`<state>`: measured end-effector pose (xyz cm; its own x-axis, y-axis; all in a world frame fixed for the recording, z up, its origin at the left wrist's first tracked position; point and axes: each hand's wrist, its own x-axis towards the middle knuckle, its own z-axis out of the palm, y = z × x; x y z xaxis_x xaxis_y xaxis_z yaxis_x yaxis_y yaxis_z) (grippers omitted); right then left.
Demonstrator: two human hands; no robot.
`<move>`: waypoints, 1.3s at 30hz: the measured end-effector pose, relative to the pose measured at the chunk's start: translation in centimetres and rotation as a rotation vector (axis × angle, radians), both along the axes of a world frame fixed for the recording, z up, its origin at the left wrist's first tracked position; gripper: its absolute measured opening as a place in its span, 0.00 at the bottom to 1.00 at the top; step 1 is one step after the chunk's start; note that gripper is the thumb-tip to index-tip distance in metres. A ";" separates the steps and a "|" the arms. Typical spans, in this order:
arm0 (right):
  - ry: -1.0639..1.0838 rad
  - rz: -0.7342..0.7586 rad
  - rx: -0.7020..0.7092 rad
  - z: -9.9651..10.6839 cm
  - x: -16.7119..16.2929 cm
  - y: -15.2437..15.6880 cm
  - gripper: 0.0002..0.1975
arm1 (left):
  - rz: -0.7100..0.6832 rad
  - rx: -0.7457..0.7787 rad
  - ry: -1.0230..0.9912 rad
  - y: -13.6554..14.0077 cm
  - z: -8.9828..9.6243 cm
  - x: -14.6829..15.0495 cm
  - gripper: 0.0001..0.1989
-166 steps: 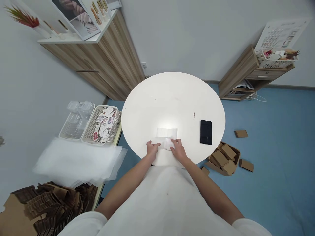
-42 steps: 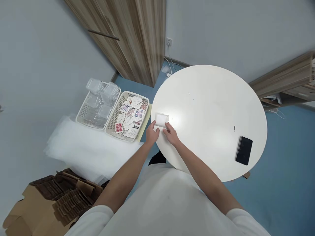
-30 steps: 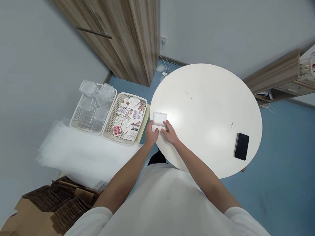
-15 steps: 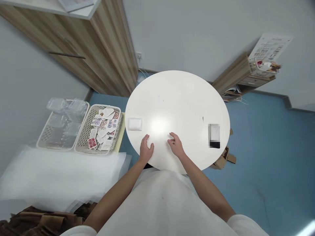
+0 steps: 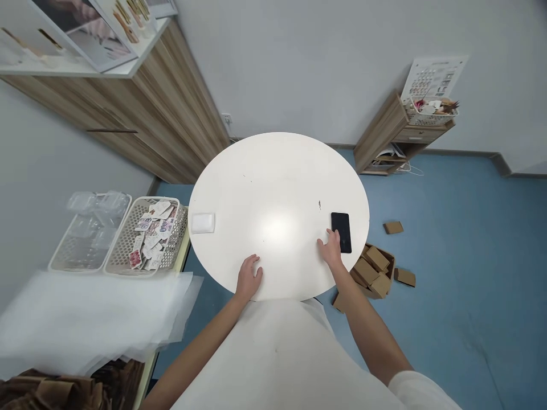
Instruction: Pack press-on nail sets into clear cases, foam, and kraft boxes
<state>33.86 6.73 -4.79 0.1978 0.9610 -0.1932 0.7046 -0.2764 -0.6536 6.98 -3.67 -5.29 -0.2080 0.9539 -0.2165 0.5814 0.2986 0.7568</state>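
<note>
A round white table stands in front of me. At its right side lies a black smartphone, screen dark. My right hand is at the phone's left edge, fingers apart, with a fingertip over or touching it; I cannot tell which. My left hand rests near the table's front edge, fingers apart and holding nothing. Toward the table's left edge lies a small white packet, apart from both hands.
Left of the table, a white basket holds printed cards beside another basket of clear plastic boxes. White sheets lie nearer me. On the floor at right stands a carton of brown cardboard pieces. A wooden cabinet stands behind left.
My right hand has moved right, from the table's front middle to the phone. My left hand stays near the front edge. The view has shifted, and the phone's screen now looks dark.
</note>
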 end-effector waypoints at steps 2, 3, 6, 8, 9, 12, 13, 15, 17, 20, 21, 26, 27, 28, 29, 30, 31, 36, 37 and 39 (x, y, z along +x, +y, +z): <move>0.010 -0.005 -0.019 0.0 0.1 0.2 0.27 | 0.021 -0.002 0.007 -0.4 0.1 0.4 0.16; 0.019 -0.004 -0.023 0.1 0.0 0.1 0.27 | 0.030 0.000 0.010 -0.6 0.2 0.6 0.15; 0.063 0.063 -0.012 0.8 -1.3 -0.3 0.25 | 0.065 0.018 0.029 -1.0 0.6 0.9 0.15; 0.099 0.146 -0.010 1.3 -2.7 -0.6 0.24 | 0.097 0.034 0.049 -1.3 0.9 0.8 0.14; 0.117 0.191 -0.006 1.6 -3.6 -0.7 0.23 | 0.117 0.043 0.060 -1.4 1.1 0.7 0.14; 0.180 0.339 0.014 2.4 -6.7 -1.2 0.21 | 0.193 0.076 0.081 -2.2 1.9 -0.1 0.13; 0.203 0.393 0.022 2.7 -7.9 -1.3 0.21 | 0.220 0.086 0.086 -2.6 2.2 -0.5 0.12; 0.248 0.511 0.031 3.4 -10.3 -1.6 0.20 | 0.284 0.098 0.092 -3.6 2.8 -1.7 0.12; 0.287 0.633 0.028 4.2 -12.8 -2.0 0.19 | 0.361 0.094 0.087 -4.9 3.6 -3.2 0.12; 0.333 0.804 0.005 5.3 -17.0 -3.1 0.17 | 0.458 0.089 0.030 -7.5 4.9 -6.0 0.16; 0.343 0.856 0.001 5.7 -18.5 -3.7 0.16 | 0.480 0.097 0.009 -8.5 5.4 -7.0 0.17; 0.366 1.113 0.014 7.3 -25.8 -8.0 0.14 | 0.552 0.155 0.032 -14.3 7.4 -12.1 0.17; 0.367 1.165 0.013 7.5 -27.1 -9.1 0.14 | 0.550 0.159 0.054 -15.6 7.7 -13.1 0.16; 0.365 1.216 0.012 7.6 -28.4 -10.1 0.14 | 0.542 0.162 0.081 -16.9 8.0 -14.1 0.15; 0.359 1.266 0.010 7.7 -29.6 -11.2 0.14 | 0.535 0.167 0.116 -18.3 8.2 -15.1 0.14; 0.348 1.313 0.008 7.7 -30.7 -12.3 0.14 | 0.533 0.175 0.159 -19.6 8.4 -16.0 0.13; 0.335 1.361 0.000 7.7 -31.8 -13.3 0.14 | 0.539 0.185 0.210 -21.0 8.6 -16.9 0.13; 0.266 1.580 -0.064 8.1 -37.5 -18.3 0.16 | 0.677 0.242 0.519 -27.4 10.1 -20.3 0.13; 0.256 1.619 -0.053 8.4 -38.7 -19.3 0.17 | 0.709 0.258 0.566 -28.5 10.5 -20.7 0.13; 0.246 1.682 0.022 9.1 -40.9 -21.2 0.19 | 0.774 0.276 0.637 -30.5 11.3 -21.5 0.15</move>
<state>-7.09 -14.44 4.29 -0.9968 0.0643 -0.0466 0.0767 0.6249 -0.7769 -14.50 -34.13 5.97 -0.7841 0.5103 0.3533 0.6203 0.6237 0.4756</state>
